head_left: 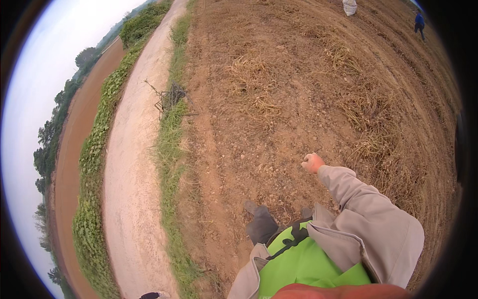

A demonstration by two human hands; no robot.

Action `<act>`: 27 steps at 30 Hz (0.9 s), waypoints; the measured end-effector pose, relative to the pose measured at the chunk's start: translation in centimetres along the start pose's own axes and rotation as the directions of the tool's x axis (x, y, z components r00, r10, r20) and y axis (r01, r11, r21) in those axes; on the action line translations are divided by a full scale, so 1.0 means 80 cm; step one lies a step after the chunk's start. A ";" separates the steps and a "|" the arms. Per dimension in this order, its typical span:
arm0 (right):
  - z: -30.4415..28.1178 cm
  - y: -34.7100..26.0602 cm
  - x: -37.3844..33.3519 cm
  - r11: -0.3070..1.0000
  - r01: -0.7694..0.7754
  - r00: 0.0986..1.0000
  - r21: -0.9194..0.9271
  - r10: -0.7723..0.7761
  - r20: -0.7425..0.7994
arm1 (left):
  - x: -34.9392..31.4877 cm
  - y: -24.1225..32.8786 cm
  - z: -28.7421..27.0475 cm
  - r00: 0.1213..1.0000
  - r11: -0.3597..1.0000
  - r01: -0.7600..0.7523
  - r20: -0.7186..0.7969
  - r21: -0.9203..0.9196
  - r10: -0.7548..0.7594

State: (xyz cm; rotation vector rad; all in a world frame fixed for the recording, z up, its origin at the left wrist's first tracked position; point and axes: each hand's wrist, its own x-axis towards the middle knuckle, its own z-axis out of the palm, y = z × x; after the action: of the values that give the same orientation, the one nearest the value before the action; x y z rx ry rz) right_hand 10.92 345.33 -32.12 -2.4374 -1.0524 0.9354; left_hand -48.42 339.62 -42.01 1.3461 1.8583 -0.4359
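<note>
My right hand [312, 163] hangs out in front of me over the brown soil [224, 149], at the end of a beige sleeve [368, 204]. Its fingers are curled into a loose fist, and nothing shows in them. It touches nothing; the closest things are clods of earth and dry stalks [371, 144] to its right. My left hand is outside the picture. Below, my bright green top [308, 261] shows between the jacket's open sides, with a dark trouser leg [262, 225] and shoe beneath.
Heaps of dried plants [254, 74] lie in rows across the field. A pale dirt road [132, 149] runs along the left behind a grass strip [169, 184], where a dark metal frame [172, 97] stands. Far off are a white sack [349, 7] and a person in blue [419, 22].
</note>
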 end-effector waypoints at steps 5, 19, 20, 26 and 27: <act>0.018 0.014 0.043 0.976 -0.208 0.978 -0.072 0.206 -0.037 | 0.140 -0.004 -0.094 1.000 1.000 0.022 0.004 0.022 -0.022; 0.118 0.076 0.017 0.625 -0.557 0.640 -0.547 0.743 0.197 | 0.459 0.291 -0.518 0.973 0.912 -0.192 -0.189 -0.363 0.130; 0.121 0.065 0.043 0.635 -0.532 0.648 -0.560 0.731 0.213 | 0.479 0.306 -0.532 0.985 0.922 -0.161 -0.123 -0.351 0.125; 0.149 0.025 0.278 0.700 -0.311 0.732 -0.643 0.607 0.308 | 0.580 0.298 -0.600 0.961 0.980 -0.190 -0.194 0.053 0.197; 0.152 0.009 0.325 0.705 -0.225 0.752 -0.672 0.564 0.340 | 0.590 0.273 -0.610 0.960 0.989 -0.144 -0.247 -0.041 0.130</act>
State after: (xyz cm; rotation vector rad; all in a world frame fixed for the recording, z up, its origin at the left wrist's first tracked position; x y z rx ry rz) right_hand 16.35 364.48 -52.84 -3.1288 -1.1019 1.7368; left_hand -53.80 410.73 -43.19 1.5334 1.9413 -0.1475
